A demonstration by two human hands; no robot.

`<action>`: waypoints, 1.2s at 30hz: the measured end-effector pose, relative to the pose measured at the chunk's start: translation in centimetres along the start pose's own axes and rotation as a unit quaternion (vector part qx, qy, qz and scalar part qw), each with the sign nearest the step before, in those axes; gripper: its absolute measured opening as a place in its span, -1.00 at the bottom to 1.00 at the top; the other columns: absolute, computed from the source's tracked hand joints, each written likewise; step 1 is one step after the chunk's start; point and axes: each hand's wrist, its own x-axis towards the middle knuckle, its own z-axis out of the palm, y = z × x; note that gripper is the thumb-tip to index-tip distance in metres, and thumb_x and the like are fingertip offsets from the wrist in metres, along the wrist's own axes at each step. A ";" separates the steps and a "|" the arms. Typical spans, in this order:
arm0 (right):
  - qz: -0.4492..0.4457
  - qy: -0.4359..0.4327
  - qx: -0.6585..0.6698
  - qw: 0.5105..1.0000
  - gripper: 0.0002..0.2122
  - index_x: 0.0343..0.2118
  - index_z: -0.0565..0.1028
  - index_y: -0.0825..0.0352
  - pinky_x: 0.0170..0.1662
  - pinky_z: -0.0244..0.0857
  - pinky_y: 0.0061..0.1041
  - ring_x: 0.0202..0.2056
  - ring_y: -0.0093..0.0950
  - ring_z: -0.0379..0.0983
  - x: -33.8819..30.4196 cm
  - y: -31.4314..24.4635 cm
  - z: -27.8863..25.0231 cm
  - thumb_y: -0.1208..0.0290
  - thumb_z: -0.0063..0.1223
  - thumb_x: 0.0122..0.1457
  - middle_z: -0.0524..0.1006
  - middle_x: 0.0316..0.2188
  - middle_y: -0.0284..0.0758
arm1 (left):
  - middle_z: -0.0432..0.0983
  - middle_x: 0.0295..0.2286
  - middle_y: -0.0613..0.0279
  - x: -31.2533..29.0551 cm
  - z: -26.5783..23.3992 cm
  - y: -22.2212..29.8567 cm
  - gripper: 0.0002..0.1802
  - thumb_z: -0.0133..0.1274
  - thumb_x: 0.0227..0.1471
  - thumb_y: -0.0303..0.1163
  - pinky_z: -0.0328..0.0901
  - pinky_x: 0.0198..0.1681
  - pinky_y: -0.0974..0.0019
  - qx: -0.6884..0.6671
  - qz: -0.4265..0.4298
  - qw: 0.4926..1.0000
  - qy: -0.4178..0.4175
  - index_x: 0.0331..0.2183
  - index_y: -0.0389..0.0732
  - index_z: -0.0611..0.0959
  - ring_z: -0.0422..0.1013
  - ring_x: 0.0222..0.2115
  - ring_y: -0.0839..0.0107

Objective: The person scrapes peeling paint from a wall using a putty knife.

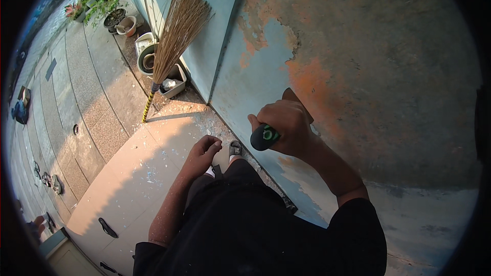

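My right hand [286, 122] is closed round the black and green handle of a scraper [265, 137]. Part of its broad dark blade shows beyond my knuckles, up against the wall [358, 97]. Pale blue paint has come off much of this wall, leaving grey and orange patches. Where exactly the blade's edge meets the surface is hidden by my hand. My left hand [203, 154] hangs low by my left leg, fingers loosely curled in, with nothing seen in them. Specks of dust dot that forearm.
A stick broom [179, 30] leans bristles-up in the corner, beside plastic tubs [175, 84]. Potted plants [113, 19] line the far wall. Paint flakes [149, 168] litter the tiled floor. Sandals [107, 227] lie at the left.
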 end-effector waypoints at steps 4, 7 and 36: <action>0.029 0.034 -0.026 0.999 -0.73 -0.63 0.37 0.25 -0.58 0.18 -0.38 -0.70 -0.36 0.38 -0.3 1.6 0.3 0.47 0.30 0.05 0.39 -0.74 -0.32 | 0.56 -0.27 0.15 0.0 0.1 0.5 -0.67 0.01 0.26 -0.26 0.31 -0.02 0.31 -0.008 0.000 1.000 0.005 -0.15 -0.36 0.55 0.46 -0.18 0.42; -0.011 0.030 0.003 0.999 -0.73 -0.63 0.38 0.25 -0.56 0.18 -0.42 -0.70 -0.36 0.38 -0.1 0.2 0.4 0.46 0.27 0.09 0.39 -0.73 -0.32 | 0.56 -0.27 0.15 0.2 0.1 0.6 -0.68 0.01 0.26 -0.26 0.31 -0.02 0.32 -0.006 0.002 1.000 0.004 -0.15 -0.37 0.55 0.46 -0.18 0.42; 0.126 0.010 0.010 0.992 -0.75 -0.61 0.39 0.27 -0.55 0.19 -0.37 -0.66 -0.31 0.39 1.2 3.2 0.8 0.45 0.28 0.08 0.41 -0.70 -0.24 | 0.56 -0.28 0.18 -0.8 0.6 1.2 -0.67 0.02 0.26 -0.24 0.30 -0.01 0.33 0.007 0.019 1.000 0.006 -0.15 -0.34 0.55 0.45 -0.18 0.44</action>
